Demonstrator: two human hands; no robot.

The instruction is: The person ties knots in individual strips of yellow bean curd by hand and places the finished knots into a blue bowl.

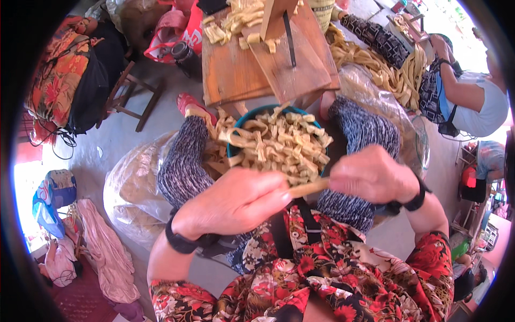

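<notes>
My left hand [236, 201] and my right hand [370, 177] are in front of my chest, both closed, each gripping one end of a short pale tan strip [309, 188]. The strip runs nearly level between them. My right fingers are slightly blurred. Just beyond my hands, between my knees, stands a teal basin [245, 116] heaped with short tan pieces [284, 138], several folded or knotted. What the pieces are made of, I cannot tell.
Past the basin stands a wooden table [228, 75] with a slanted board [300, 75], a dark blade [289, 40] and more cut pieces [244, 19]. Clear plastic bags [139, 182] flank my legs. Long tan strips [370, 59] lie at right near a seated person [466, 96].
</notes>
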